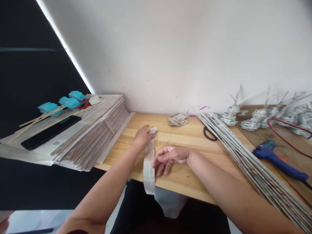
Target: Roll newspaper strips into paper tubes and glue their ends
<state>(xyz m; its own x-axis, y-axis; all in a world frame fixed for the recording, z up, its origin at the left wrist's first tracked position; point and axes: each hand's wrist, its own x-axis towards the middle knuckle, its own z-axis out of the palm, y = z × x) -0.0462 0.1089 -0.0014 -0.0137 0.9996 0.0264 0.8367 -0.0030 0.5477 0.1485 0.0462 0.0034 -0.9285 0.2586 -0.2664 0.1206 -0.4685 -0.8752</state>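
A long strip of newspaper (149,169) lies across the wooden table, its near end hanging over the front edge. My left hand (143,136) pinches the strip by its far end, where the paper is folded or curled over. Beside the strip's middle, my right hand (172,156) is turned partly palm up with loosely bent fingers apart. Its fingertips are at the strip's right edge; whether they touch it I cannot tell. Nothing shows in that hand.
At left, a tall stack of newspaper (107,123) carries a black phone (51,132), thin sticks and blue packets (69,102). A crumpled cloth (178,119) lies behind. Rightward are rolled paper sticks (243,156), a black scissors handle (210,134), a blue glue gun (280,162) and woven paper pieces (258,118).
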